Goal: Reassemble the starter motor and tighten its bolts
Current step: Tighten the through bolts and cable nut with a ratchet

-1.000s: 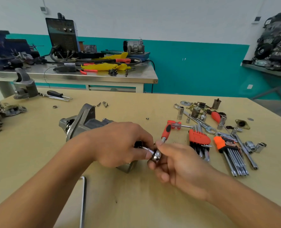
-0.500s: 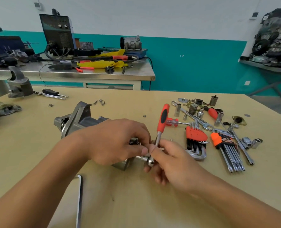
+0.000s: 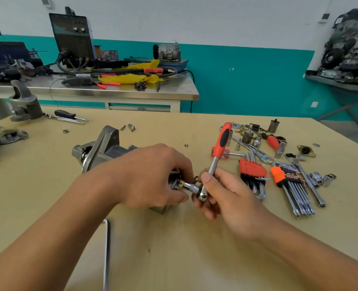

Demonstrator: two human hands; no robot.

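Note:
The grey starter motor [image 3: 102,150] lies on its side on the wooden table [image 3: 174,248], its nose pointing back left. My left hand [image 3: 153,175] covers its rear end, with the fingers curled round the body near a terminal. A ratchet wrench [image 3: 218,152] with an orange and black handle stands nearly upright. Its socket [image 3: 187,186] points left onto a fastener at the motor's rear. My right hand [image 3: 220,196] grips the ratchet by its shaft and head. The fastener itself is hidden by my fingers.
Two orange hex key sets [image 3: 251,171], spanners, sockets [image 3: 329,177] and small parts lie at the right. A few loose screws [image 3: 129,127] sit behind the motor, another housing [image 3: 25,106] and screwdrivers at back left. A hex key [image 3: 105,248] lies near the front edge.
The ratchet handle has swung up from lying towards the right to nearly upright. My right hand shifted its hold to the shaft and head. My left hand stayed on the motor.

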